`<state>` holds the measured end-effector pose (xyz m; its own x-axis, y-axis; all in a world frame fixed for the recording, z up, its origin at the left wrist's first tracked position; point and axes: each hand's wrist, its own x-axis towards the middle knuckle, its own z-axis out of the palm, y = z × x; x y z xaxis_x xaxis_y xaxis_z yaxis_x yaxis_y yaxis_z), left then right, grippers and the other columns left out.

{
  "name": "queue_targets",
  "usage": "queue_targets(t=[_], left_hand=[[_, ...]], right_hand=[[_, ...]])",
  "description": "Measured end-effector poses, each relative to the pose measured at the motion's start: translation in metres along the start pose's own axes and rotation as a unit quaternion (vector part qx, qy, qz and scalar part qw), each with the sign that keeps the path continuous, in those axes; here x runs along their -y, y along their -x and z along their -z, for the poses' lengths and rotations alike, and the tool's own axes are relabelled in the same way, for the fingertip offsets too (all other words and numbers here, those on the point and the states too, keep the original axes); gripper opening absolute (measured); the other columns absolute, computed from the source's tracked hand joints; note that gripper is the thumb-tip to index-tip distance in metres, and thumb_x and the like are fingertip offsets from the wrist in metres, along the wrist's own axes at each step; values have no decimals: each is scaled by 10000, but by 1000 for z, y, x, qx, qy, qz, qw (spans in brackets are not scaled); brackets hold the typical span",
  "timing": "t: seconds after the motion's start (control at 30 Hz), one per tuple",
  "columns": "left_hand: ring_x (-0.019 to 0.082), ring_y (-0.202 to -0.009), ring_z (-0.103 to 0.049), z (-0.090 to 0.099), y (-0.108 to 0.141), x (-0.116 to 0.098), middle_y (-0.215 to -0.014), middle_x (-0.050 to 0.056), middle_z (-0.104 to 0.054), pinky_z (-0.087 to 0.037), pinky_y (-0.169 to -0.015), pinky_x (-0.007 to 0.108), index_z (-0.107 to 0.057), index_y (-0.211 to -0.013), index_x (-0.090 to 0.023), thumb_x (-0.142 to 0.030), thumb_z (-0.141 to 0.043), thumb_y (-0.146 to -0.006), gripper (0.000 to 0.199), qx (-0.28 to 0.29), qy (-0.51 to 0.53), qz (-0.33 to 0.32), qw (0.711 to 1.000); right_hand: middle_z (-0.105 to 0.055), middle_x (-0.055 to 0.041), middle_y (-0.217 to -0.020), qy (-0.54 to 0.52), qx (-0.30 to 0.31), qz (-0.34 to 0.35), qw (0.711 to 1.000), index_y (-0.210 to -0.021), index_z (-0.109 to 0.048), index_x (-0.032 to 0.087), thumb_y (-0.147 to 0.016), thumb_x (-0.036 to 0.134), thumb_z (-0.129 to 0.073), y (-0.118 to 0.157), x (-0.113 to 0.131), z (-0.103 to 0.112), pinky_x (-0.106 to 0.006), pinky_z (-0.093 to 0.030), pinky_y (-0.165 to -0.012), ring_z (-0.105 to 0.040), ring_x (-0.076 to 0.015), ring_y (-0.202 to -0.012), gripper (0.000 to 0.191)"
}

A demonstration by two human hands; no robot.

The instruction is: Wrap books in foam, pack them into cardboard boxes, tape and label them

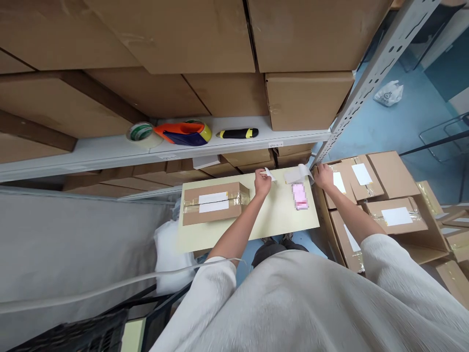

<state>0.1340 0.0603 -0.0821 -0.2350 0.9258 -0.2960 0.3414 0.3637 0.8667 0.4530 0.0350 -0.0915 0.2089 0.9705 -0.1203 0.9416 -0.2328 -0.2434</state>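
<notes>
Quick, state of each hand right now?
Left hand: closed, pinching a small white paper slip.
Right hand: closed, apparently gripping the edge of a white label sheet.

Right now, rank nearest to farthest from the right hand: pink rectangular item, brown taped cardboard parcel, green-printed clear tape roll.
From the right hand:
1. Pink rectangular item, on the cream board.
2. Brown taped cardboard parcel, board's left end.
3. Green-printed clear tape roll, white shelf, far left.
</notes>
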Motion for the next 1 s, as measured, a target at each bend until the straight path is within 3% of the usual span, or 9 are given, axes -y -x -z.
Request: queue_targets(t=[0.23, 0.33, 0.43, 0.5, 0.63, 0.77, 0.87, 1.0], left_hand=[[164, -834, -687, 18, 17, -9, -896, -31, -658, -558, -815, 295, -544, -1283, -259, -105, -687, -820, 508, 9, 73, -8, 997], [154, -819, -691, 37, 26, -10, -891, -29, -667, -564, -769, 278, -528, -1297, -251, -116, -679, -826, 513, 11, 113, 10, 994], [155, -816, -706, 60, 33, -8, -898, -20, -688, -576, -760, 282, -528, -1294, -245, -128, -699, -819, 518, -4, 155, 27, 987], [155, -812, -715, 76, 37, -4, -922, -10, -697, -587, -766, 292, -529, -1295, -243, -137, -703, -821, 515, -15, 186, 34, 982], [167, -874, -734, 115, 42, 9, -1089, 44, -713, -598, -778, 304, -514, -1338, -250, -136, -668, -829, 543, -39, 213, 46, 975], [206, -1158, -718, 165, 42, 24, -1364, 105, -686, -599, -915, 320, -531, -1352, -272, -80, -646, -762, 631, -98, 199, 5, 975], [201, -1240, -696, 205, 42, 34, -1340, 86, -725, -575, -1005, 330, -528, -1369, -289, -65, -601, -763, 651, -108, 193, -33, 975], [191, -1127, -731, 253, 42, 48, -1174, 58, -765, -581, -920, 316, -544, -1322, -281, -152, -573, -901, 441, -114, 204, -29, 972]], right_hand=[[-642, -184, -1374, -93, 37, 167, 981, -1427, -652, 167, -976, 272, -601, 14, 53, -2, -494, -467, -1116, -571, -356, -1281, 466], [-651, -137, -1378, -148, 69, 231, 959, -1404, -656, 226, -930, 370, -736, 25, 85, -11, -483, -483, -1105, -590, -329, -1269, 502], [-654, -125, -1369, -185, 80, 254, 946, -1387, -645, 242, -882, 414, -813, 37, 121, -18, -471, -505, -1062, -616, -309, -1202, 558], [-667, -113, -1325, -206, 83, 263, 939, -1328, -655, 244, -888, 412, -804, 43, 146, -19, -451, -519, -1020, -634, -293, -1140, 494], [-691, -93, -1188, -255, 66, 299, 917, -1090, -682, 244, -971, 345, -633, 54, 194, -12, -416, -516, -997, -648, -263, -1084, 163], [-724, -71, -1075, -328, 65, 309, 890, -959, -654, 254, -958, 357, -581, 67, 244, 0, -415, -521, -1009, -663, -252, -1065, 126], [-737, -42, -995, -371, 97, 282, 879, -910, -640, 257, -920, 416, -618, 79, 282, 5, -411, -539, -985, -669, -233, -974, 162], [-703, -12, -895, -408, 124, 242, 872, -920, -644, 249, -858, 504, -686, 94, 327, 1, -356, -546, -812, -613, -193, -808, 266]])
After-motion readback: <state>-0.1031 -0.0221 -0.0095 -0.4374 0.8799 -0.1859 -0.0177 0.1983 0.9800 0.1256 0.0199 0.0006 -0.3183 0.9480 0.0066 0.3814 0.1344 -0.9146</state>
